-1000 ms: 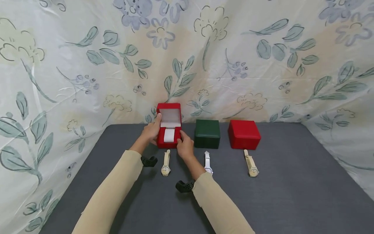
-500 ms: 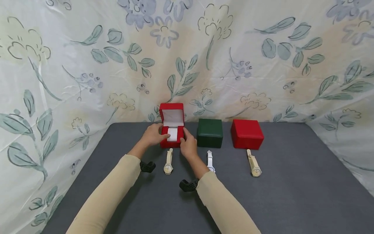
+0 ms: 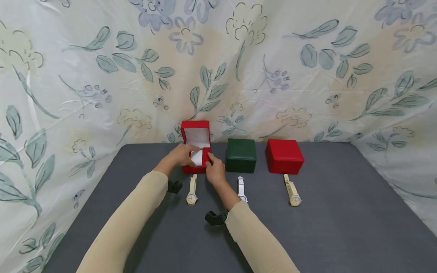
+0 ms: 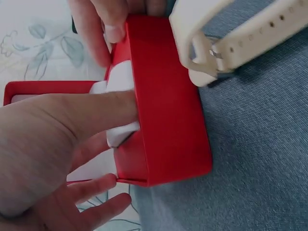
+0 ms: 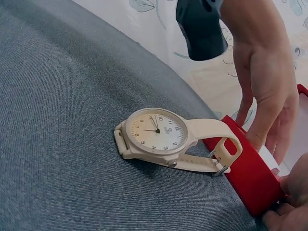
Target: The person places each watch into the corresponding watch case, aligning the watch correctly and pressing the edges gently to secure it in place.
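An open red watch box point(image 3: 195, 124) stands at the table's back left, its lid raised, with a white cushion point(image 3: 197, 159) inside. My left hand point(image 3: 179, 154) reaches into it from the left and pinches the cushion between thumb and fingers; the cushion sits tilted. In the left wrist view the thumb lies across the white cushion point(image 4: 120, 74), behind the box's red front wall point(image 4: 166, 106). My right hand point(image 3: 216, 170) holds the box's right side. A cream wristwatch point(image 3: 192, 191) lies in front of the box, its buckled strap point(image 5: 216, 132) toward it.
To the right stand a closed green box point(image 3: 241, 155) and a closed red box point(image 3: 285, 156). A white watch point(image 3: 241, 185) lies before the green one, partly behind my right forearm. Another cream watch point(image 3: 292, 190) lies before the red one. A floral cloth point(image 3: 252, 91) hangs behind the table.
My left hand has moved from the box's left side down to the white cushion and now pinches it. The cushion has gone from straight to tilted. My right hand stays at the box.
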A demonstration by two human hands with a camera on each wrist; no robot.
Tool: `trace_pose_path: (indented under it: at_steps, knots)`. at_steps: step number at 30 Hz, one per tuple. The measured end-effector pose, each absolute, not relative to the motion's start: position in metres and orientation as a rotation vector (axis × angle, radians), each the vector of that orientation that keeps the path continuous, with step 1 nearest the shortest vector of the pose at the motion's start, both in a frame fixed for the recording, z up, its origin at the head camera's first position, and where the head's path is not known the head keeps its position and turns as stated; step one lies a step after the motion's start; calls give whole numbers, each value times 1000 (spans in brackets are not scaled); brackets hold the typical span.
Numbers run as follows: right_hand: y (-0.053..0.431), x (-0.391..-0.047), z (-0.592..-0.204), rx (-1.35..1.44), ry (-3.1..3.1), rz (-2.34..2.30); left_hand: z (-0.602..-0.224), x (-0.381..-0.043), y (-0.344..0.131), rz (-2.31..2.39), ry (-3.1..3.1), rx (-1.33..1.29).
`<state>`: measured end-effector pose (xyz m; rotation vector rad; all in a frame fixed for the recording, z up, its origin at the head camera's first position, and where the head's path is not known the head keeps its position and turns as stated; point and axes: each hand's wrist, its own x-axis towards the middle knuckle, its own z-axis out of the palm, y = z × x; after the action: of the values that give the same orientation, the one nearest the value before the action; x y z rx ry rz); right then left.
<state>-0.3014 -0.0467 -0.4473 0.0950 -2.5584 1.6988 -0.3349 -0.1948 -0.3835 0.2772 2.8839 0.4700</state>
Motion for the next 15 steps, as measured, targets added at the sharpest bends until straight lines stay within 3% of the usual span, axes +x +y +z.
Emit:
trace_pose_path:
  at_steps: [15]
  knots:
    - [-49,-302,-448,61,-2541,1705,-374,-330,-205,647,2956,445]
